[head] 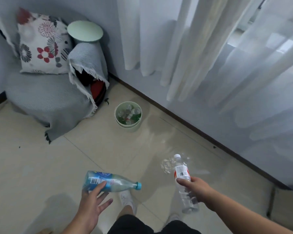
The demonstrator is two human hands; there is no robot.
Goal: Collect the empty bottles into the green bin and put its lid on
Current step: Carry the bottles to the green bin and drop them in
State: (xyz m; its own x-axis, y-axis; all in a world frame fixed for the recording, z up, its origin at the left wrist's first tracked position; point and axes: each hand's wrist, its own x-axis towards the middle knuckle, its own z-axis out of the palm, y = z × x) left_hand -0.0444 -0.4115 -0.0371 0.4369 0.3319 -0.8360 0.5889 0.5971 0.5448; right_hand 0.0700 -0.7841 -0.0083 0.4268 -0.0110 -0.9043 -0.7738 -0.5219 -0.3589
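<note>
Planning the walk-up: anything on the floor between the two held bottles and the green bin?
Head view: bare tile floor between the bottles, in the left hand and right hand, and the green bin. The crumpled clear bottle lies off to the right.

Floor tiles (41, 166) are glossy beige, pretty reflective. Both bottles, blue-labelled (107, 181) and red-labelled (183, 176), are clear shiny plastic. Bin (128, 123) looks like matt green plastic. Chair cover (46, 98) is rough woven cloth; curtains (227, 56) are thin and sheer.
</note>
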